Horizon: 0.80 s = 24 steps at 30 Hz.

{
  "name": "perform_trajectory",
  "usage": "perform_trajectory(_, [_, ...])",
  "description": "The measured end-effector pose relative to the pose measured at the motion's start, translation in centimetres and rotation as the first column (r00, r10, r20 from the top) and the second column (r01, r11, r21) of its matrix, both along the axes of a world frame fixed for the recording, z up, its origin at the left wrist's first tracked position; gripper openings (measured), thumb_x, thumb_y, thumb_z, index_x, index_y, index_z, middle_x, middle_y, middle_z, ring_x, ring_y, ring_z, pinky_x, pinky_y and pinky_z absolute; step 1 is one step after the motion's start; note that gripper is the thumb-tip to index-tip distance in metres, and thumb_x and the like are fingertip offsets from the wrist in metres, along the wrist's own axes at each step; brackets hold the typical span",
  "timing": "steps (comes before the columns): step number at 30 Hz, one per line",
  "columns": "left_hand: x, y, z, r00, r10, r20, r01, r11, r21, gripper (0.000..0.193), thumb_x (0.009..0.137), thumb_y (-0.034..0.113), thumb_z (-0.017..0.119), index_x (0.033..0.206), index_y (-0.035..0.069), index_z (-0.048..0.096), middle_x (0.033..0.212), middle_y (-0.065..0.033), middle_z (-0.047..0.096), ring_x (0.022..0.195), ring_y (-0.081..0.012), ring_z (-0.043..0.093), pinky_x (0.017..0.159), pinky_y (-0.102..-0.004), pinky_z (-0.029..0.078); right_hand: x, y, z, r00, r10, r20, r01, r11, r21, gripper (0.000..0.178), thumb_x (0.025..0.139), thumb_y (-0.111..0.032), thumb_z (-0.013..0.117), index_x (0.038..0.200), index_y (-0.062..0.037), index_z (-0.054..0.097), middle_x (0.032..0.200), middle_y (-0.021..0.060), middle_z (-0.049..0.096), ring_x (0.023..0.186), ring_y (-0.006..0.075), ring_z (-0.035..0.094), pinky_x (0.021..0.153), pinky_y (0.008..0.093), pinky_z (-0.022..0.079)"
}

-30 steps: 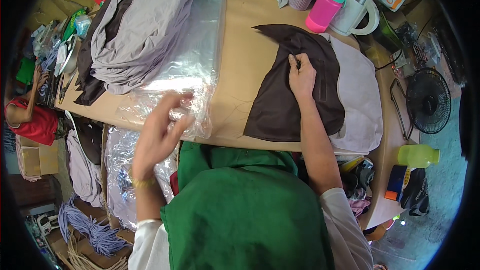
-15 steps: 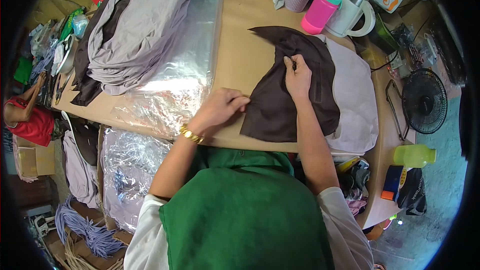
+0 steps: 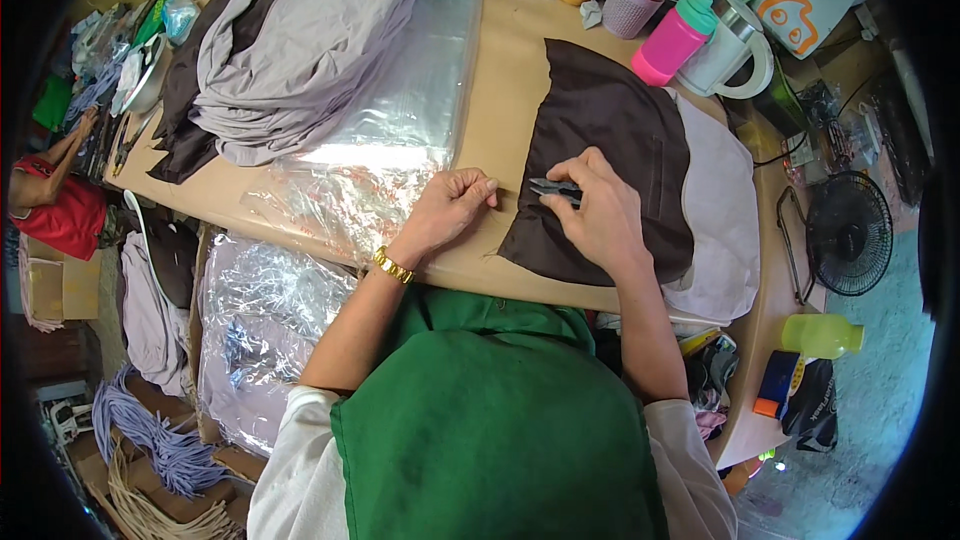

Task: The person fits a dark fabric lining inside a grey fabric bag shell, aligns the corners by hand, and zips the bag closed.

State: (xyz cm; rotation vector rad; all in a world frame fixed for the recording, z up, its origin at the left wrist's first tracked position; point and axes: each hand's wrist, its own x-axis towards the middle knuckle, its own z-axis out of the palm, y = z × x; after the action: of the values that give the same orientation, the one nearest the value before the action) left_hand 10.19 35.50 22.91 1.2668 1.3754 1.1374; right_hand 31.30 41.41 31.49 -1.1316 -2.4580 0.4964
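A dark brown cloth piece (image 3: 610, 130) lies flat on the table, overlapping a pale grey cloth piece (image 3: 718, 210) at its right. My right hand (image 3: 605, 215) is over the brown cloth, closed round small dark thread snips (image 3: 556, 190) whose points face left, toward the cloth's left edge. Just left of that edge is my left hand (image 3: 452, 208), thumb and fingers pinched together. Whatever it may hold, such as a thread, is too small to make out. A gold watch or bracelet (image 3: 392, 265) circles my left wrist.
Clear plastic sheets (image 3: 400, 130) and a heap of grey and brown cloth (image 3: 310, 50) cover the table's left. At the back right stand a pink bottle (image 3: 668, 48), a white kettle (image 3: 735, 55) and cups. A black fan (image 3: 848, 230) is farther right. A person in red (image 3: 65, 210) is at far left.
The brown cloth's upper left corner, folded outward before, now lies straight. My right hand has come down toward the cloth's left edge, and the snips now show in it.
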Motion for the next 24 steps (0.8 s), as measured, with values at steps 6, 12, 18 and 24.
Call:
perform_trajectory(6, [0.0, 0.0, -0.2, 0.998, -0.002, 0.063, 0.0, 0.999, 0.042, 0.033, 0.098, 0.026, 0.055, 0.074, 0.004, 0.063, 0.054, 0.0071, 0.042, 0.05, -0.0039, 0.033, 0.046, -0.0252, 0.027, -1.8, -1.0, 0.9, 0.994, 0.079, 0.078, -0.088, 0.99, 0.11, 0.035, 0.069, -0.009, 0.078, 0.091, -0.0071, 0.051, 0.087, 0.0064, 0.057, 0.073, 0.0282, 0.063, 0.063, 0.0394, 0.048])
perform_trajectory(12, [-0.3, -0.2, 0.5, 0.995, -0.049, 0.081, 0.049, 0.999, 0.002, 0.032, 0.098, 0.025, 0.055, 0.075, 0.005, 0.062, 0.059, 0.0086, 0.045, 0.055, -0.0025, 0.035, 0.049, -0.0226, 0.029, -3.0, -0.7, -0.2, 0.987, 0.085, 0.138, -0.108, 0.98, 0.169, 0.036, 0.068, -0.006, 0.077, 0.091, -0.0053, 0.049, 0.085, 0.0096, 0.057, 0.07, 0.0304, 0.064, 0.06, 0.0398, 0.048])
perform_trajectory(18, [-0.3, -0.1, -0.4, 0.962, -0.016, 0.272, 0.009, 1.0, 0.025, 0.034, 0.099, 0.025, 0.054, 0.073, 0.005, 0.06, 0.053, 0.0088, 0.039, 0.049, -0.0017, 0.03, 0.044, -0.0229, 0.023, -3.0, -1.3, 1.0, 0.986, 0.029, 0.162, -0.046, 0.993, 0.106, 0.035, 0.069, -0.005, 0.076, 0.092, -0.0057, 0.05, 0.087, 0.0109, 0.058, 0.07, 0.0321, 0.064, 0.061, 0.0415, 0.049])
perform_trajectory(24, [-2.6, -0.3, -1.8, 0.361, -0.159, 0.919, 0.081, 0.987, 0.139, 0.026, 0.099, 0.021, 0.053, 0.078, 0.008, 0.058, 0.056, 0.0063, 0.047, 0.043, -0.0045, 0.026, 0.041, -0.0202, 0.022, -1.5, 2.0, -0.8, 0.982, -0.135, -0.129, 0.162, 0.961, 0.225, 0.046, 0.069, -0.02, 0.081, 0.104, -0.0067, 0.055, 0.096, 0.0126, 0.062, 0.085, 0.0325, 0.063, 0.072, 0.0407, 0.05])
